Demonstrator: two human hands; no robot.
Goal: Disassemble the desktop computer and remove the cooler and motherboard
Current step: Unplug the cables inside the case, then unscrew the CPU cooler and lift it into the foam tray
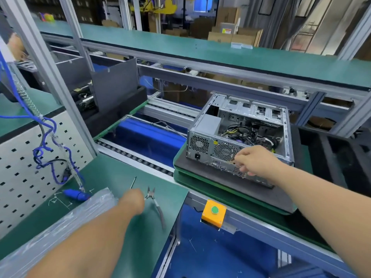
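The desktop computer (241,137) lies on a dark pad with its side panel already off (cables, fan and power supply all still inside), so the cooler and motherboard remain to be removed. The right hand (255,159) rests loosely curled on its near rear edge. The left hand (133,199) closes round a screwdriver (133,182), cutters (154,201) just right of it.
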